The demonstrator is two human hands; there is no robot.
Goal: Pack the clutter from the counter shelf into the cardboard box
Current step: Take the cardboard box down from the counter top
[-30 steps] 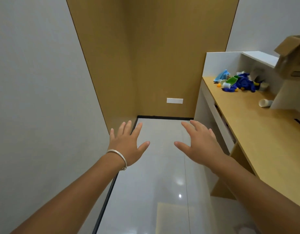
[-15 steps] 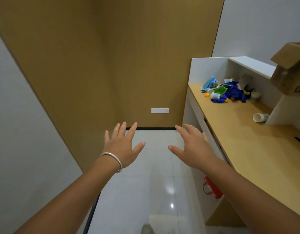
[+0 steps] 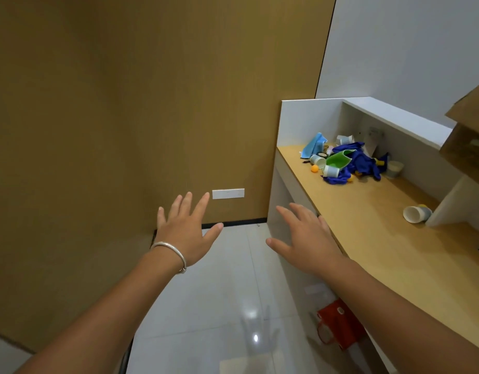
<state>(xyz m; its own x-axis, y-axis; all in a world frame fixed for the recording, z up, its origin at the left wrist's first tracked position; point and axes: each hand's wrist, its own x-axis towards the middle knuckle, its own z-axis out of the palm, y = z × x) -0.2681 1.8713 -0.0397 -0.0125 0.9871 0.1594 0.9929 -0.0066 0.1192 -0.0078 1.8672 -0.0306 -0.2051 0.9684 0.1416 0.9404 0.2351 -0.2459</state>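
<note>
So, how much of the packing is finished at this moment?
Nothing looks packed yet. The clutter pile lies on the counter, and a lone paper cup lies on its side nearer the cardboard box. In hand: nothing; the left hand and right hand are open and empty. All the packing is left.

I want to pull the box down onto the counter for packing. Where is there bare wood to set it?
Bare wood runs between the clutter pile at the far corner and the tipped paper cup, and again along the near counter beside the right hand. The far corner is crowded. The cardboard box sits on the raised ledge.
</note>
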